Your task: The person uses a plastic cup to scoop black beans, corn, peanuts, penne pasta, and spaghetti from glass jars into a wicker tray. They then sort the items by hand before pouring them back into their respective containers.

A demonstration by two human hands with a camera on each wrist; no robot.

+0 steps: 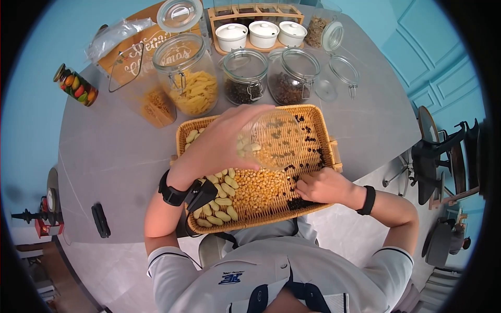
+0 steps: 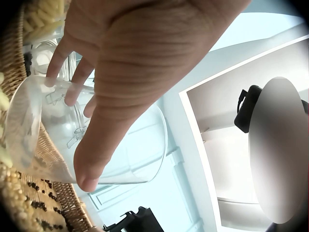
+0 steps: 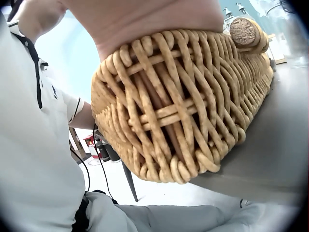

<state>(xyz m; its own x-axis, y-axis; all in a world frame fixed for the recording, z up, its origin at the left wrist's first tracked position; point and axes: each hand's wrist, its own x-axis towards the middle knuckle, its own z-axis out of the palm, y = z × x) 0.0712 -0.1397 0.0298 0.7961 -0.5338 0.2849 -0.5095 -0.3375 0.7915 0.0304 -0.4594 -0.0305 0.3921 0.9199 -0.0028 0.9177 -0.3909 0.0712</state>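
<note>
My left hand point(image 1: 224, 138) grips a clear round container point(image 1: 282, 141) above the wicker basket point(image 1: 182, 128), thumb on one side and fingers on the other. In the left wrist view the clear container point(image 2: 29, 140) lies tilted, and no contents show in it. Below, the basket holds unshelled peanuts point(image 1: 222, 201) on the left, yellow corn kernels point(image 1: 258, 188) in the middle and black beans point(image 1: 300, 203) on the right. My right hand point(image 1: 326, 186) reaches into the basket's near right part, fingers curled down among the black beans. What its fingertips hold is hidden.
Behind the basket stand a jar of penne point(image 1: 193, 91), two clip-top jars point(image 1: 245, 78) with dark contents, and an open lid point(image 1: 344, 70). White lidded pots point(image 1: 263, 34) sit further back. A jar of colourful pieces point(image 1: 75, 86) and a black object point(image 1: 100, 220) are to the left.
</note>
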